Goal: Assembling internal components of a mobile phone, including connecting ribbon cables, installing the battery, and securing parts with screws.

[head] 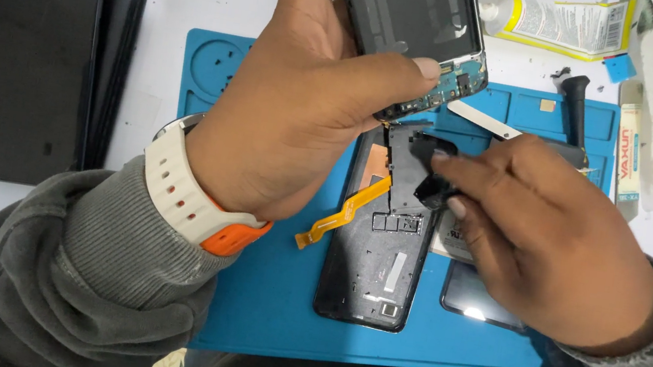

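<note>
Over the blue work mat [256, 318], your left hand [305, 95] clamps the phone frame [418, 17] tilted at the far side, while your right hand [540, 239], nearer the open phone body [375, 259], pinches a small black part [431, 168] above its far end, its long axis running near-to-far.

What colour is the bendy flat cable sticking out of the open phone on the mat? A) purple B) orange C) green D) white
B: the flat cable curling out from the opened phone on the blue mat is orange, lying just below the left hand.
</note>
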